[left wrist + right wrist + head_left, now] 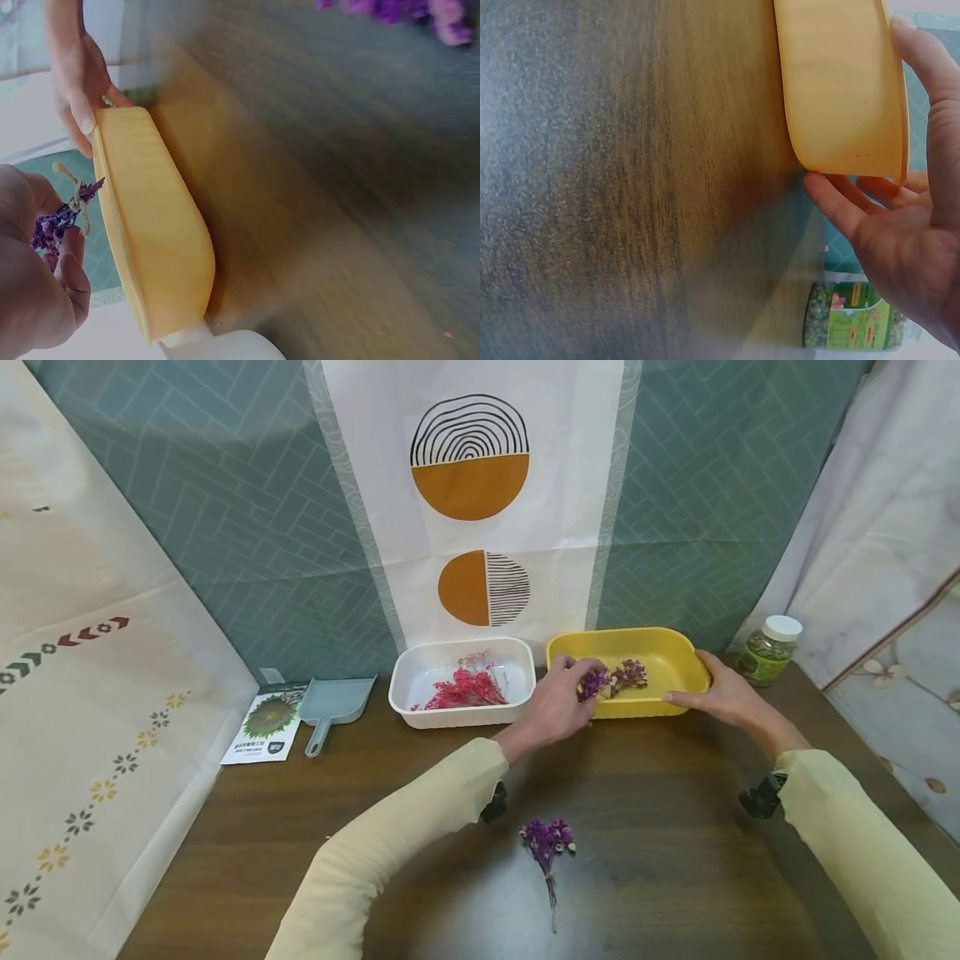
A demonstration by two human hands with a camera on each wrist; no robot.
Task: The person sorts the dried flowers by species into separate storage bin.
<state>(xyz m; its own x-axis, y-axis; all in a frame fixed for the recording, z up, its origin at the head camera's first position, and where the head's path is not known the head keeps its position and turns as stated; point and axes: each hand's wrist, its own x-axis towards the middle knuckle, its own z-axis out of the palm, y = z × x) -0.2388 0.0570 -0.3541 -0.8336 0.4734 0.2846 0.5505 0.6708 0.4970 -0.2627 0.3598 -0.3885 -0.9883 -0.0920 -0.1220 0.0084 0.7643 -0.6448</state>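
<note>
My left hand (557,703) pinches a small bunch of dried purple flowers (54,229), tied with twine, at the left part of the yellow basin (678,660). Another purple flower bunch (632,673) shows inside that basin, right beside the held one. At the basin's right end, my right hand (726,695) grips the wall, its thumb at the rim and its fingers (836,206) against the outside. A third purple bunch (546,839) lies on the brown table, nearer to me, with its stems pointing my way.
Left of the yellow basin stands a white basin (401,702) with red dried flowers (468,687). A grey-blue dustpan (337,700) and a printed sunflower packet (262,727) lie farther left. A white-lidded jar (767,652) stands near my right hand. Patterned cloths hang behind and at both sides.
</note>
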